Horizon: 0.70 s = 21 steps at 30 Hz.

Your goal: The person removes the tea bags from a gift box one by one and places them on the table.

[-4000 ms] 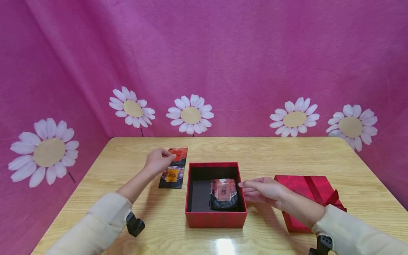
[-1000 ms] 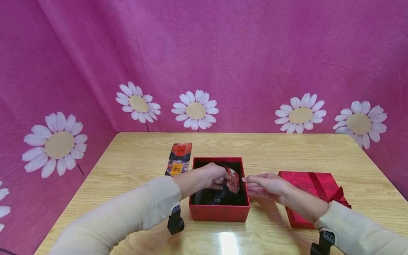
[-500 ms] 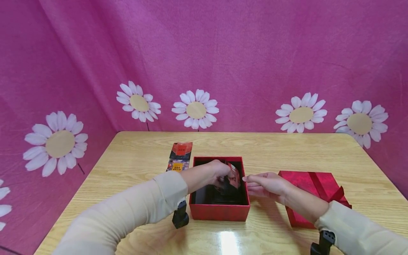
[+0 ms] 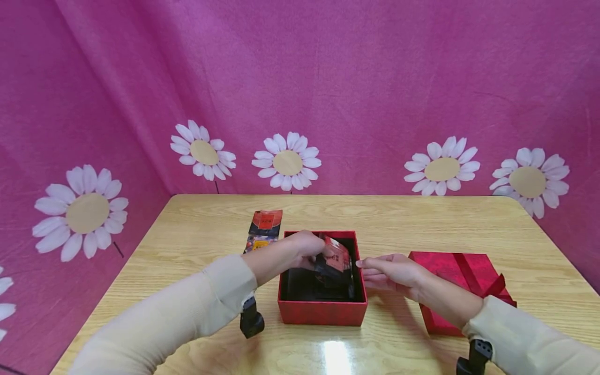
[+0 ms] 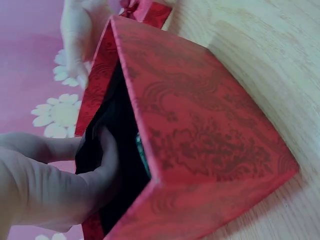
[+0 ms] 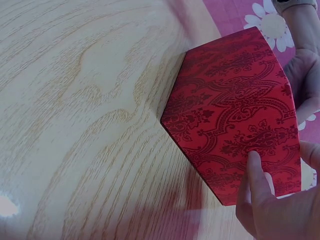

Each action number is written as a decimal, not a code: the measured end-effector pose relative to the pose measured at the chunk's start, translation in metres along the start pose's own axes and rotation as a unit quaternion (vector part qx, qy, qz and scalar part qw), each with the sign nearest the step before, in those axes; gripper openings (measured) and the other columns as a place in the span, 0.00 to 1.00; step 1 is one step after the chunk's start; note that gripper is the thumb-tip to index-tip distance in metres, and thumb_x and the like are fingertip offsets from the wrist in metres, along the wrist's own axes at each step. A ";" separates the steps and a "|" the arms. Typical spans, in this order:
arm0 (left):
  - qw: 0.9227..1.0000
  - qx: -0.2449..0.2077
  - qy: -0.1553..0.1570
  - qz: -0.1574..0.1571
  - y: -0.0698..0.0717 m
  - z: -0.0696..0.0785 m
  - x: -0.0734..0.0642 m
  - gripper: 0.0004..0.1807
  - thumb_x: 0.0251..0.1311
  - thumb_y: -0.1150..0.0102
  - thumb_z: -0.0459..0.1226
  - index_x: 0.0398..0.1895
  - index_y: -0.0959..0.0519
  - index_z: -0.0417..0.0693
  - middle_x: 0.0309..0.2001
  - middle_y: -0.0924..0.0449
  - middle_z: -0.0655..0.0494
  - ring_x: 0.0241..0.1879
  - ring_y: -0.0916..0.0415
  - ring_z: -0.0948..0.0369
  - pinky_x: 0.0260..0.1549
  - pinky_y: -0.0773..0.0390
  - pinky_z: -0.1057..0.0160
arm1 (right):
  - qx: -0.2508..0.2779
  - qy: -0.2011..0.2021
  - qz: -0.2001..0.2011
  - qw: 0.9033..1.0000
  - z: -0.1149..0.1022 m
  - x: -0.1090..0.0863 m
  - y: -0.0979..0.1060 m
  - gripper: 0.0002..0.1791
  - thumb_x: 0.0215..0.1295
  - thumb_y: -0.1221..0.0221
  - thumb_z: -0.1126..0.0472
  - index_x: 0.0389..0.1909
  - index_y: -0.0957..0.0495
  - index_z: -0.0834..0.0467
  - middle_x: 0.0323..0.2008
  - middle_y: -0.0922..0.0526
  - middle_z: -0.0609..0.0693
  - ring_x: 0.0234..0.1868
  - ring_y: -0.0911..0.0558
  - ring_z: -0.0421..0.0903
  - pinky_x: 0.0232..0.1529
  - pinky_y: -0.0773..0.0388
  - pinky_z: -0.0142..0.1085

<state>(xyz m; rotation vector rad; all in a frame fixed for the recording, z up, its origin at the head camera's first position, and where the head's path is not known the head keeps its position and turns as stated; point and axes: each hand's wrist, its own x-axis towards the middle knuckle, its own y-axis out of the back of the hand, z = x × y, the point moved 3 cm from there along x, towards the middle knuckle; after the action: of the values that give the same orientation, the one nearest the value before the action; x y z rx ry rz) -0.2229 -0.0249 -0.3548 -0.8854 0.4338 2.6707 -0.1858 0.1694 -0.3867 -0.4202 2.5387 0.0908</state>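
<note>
At the middle of the wooden table (image 4: 215, 224), the red box (image 4: 322, 313) stands uncovered, and inside it, toward two o'clock, is the dark packet (image 4: 338, 260). From nine o'clock comes the left hand (image 4: 304, 249), which pinches this packet between thumb and fingers, a narrow grip. At three o'clock is the right hand (image 4: 394, 272); it holds the box wall lightly, with the thumb at the rim and the fingertips on the outside.

In my judgement, the packet could remain tilted or get a folded corner, because it looks soft and leans near the wall. Also, if the right hand supports too little, a push from the left hand could make the box slide.

As for numbers, I count one box and one lid (image 4: 442, 271) with one ribbon (image 4: 469, 273), farther out at three o'clock. Two packets lie outside, at ten o'clock: the orange-labelled packet (image 4: 265, 223) and, nearer to the person, the yellow-labelled packet (image 4: 259, 243), partly hidden by the left forearm. Within the box I am sure of one packet only; a greenish edge (image 5: 143, 156) shows deep inside, but whether it is a second one, I cannot tell.
</note>
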 end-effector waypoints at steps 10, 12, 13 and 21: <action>1.000 0.005 -0.017 -0.010 0.025 -0.004 -0.015 0.16 0.63 0.43 0.33 0.52 0.25 0.34 0.37 0.21 0.50 0.32 0.23 0.61 0.51 0.18 0.57 | -0.013 -0.004 0.011 1.000 0.001 0.001 -0.001 0.37 0.65 0.41 0.52 0.65 0.39 0.73 0.53 0.18 0.62 0.43 0.13 0.45 0.49 0.18 0.35; 1.000 0.007 -0.017 -0.006 0.030 -0.005 -0.018 0.16 0.63 0.42 0.34 0.51 0.24 0.35 0.40 0.19 0.48 0.32 0.22 0.61 0.51 0.18 0.58 | -0.014 -0.006 0.012 1.000 0.001 0.001 -0.001 0.38 0.65 0.41 0.51 0.65 0.39 0.73 0.55 0.19 0.63 0.44 0.13 0.45 0.50 0.18 0.35; 1.000 0.006 -0.018 -0.004 0.032 -0.006 -0.020 0.16 0.63 0.42 0.34 0.52 0.24 0.35 0.41 0.18 0.48 0.33 0.21 0.61 0.51 0.18 0.58 | -0.014 -0.008 0.013 1.000 0.001 0.001 -0.001 0.38 0.65 0.41 0.51 0.66 0.39 0.72 0.55 0.20 0.63 0.44 0.13 0.45 0.50 0.18 0.35; 0.998 -0.035 -0.043 0.007 0.054 -0.017 -0.032 0.21 0.64 0.43 0.34 0.60 0.28 0.36 0.52 0.19 0.42 0.40 0.19 0.61 0.53 0.20 0.56 | -0.027 -0.001 0.020 0.999 0.002 0.002 0.001 0.37 0.63 0.40 0.50 0.64 0.37 0.72 0.56 0.20 0.64 0.46 0.13 0.47 0.52 0.19 0.37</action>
<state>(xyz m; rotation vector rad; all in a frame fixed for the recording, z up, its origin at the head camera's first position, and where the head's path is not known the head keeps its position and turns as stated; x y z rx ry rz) -0.2089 -0.0863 -0.3376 -0.7854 0.3289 2.7407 -0.1868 0.1697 -0.3900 -0.3888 2.5485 0.1744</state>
